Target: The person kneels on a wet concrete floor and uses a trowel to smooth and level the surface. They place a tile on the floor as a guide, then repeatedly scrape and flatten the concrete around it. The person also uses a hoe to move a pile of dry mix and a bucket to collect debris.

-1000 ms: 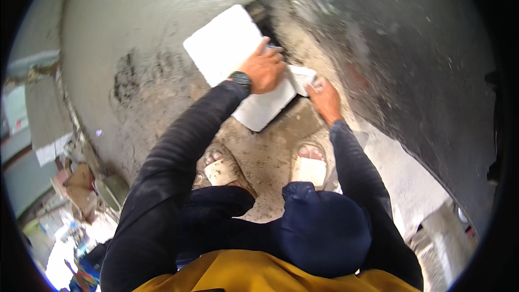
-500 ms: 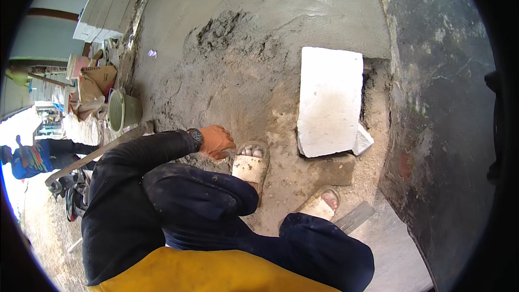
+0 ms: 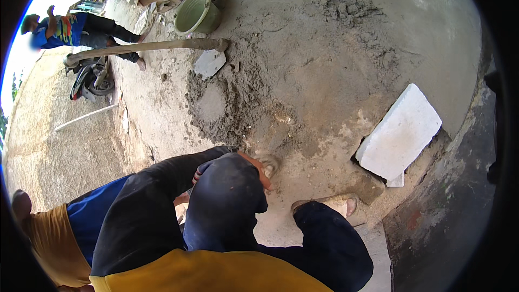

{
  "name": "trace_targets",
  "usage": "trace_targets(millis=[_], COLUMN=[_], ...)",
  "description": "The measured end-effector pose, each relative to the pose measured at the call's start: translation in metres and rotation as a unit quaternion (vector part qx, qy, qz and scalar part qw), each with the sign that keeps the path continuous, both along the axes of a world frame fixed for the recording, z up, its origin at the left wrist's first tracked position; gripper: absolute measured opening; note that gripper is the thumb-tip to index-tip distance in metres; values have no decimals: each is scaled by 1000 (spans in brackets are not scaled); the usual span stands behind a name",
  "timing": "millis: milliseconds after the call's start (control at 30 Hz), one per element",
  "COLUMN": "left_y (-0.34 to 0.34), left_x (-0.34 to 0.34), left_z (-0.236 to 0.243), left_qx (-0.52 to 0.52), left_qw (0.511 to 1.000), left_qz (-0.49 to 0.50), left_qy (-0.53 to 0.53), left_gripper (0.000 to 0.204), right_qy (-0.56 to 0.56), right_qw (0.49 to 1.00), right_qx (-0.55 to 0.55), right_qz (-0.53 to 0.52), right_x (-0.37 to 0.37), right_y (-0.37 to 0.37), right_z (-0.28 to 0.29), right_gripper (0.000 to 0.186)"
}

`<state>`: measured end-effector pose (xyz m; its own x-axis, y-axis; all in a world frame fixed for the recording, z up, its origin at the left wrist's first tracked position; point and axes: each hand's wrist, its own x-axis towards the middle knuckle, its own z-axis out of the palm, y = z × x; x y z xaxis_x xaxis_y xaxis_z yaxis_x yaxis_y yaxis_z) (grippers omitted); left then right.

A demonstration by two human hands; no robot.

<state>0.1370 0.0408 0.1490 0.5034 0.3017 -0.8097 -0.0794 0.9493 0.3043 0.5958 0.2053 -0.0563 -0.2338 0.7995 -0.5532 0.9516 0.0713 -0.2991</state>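
My left hand (image 3: 259, 168) hangs past my bent left knee, just above my sandalled left foot (image 3: 268, 165). The knee hides much of that hand, and its fingers do not show well enough to tell what they do. My right hand is out of the picture. A white rectangular block (image 3: 401, 132) lies over a dark gap in the ground to the right, with a small white chunk (image 3: 396, 180) at its near end. Rough wet mortar (image 3: 238, 103) lies heaped ahead of my left arm, around a smoother grey patch.
A long wooden handle (image 3: 146, 48) slants across the upper left, beside a pale flat piece (image 3: 210, 64) and a green bucket (image 3: 197, 13). A person in blue (image 3: 67, 30) stands near a motorbike (image 3: 94, 78). Another person's blue-and-tan clothing (image 3: 59, 240) is close at lower left.
The view has turned toward the left, so the block appears farther right and more tilted. My left hand now sits partly behind the knee. Another person's clothing has come into view at lower left.
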Motion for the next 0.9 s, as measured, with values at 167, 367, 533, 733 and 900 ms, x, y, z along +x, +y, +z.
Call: trace_targets(millis=[167, 367, 533, 733, 900], left_y=[-151, -226, -218, -124, -120], left_x=[27, 14, -31, -25, -18], left_z=[-83, -111, 43, 151, 123], left_qx=[-86, -64, 183, 545, 449], left_qw=[948, 736, 588, 663, 777], left_qz=[208, 597, 675, 282, 113], left_qy=[226, 313, 406, 428, 426], left_gripper=[42, 40, 29, 33, 36], right_qy=[25, 181, 81, 163, 179], right_qw=[999, 975, 818, 766, 886], right_qx=[-17, -92, -118, -274, -239], right_qz=[41, 92, 557, 559, 356], right_x=[12, -112, -393, -517, -520], right_y=[19, 144, 69, -241, -270], right_z=[0, 138, 166, 95, 58], right_gripper=[47, 44, 54, 61, 59])
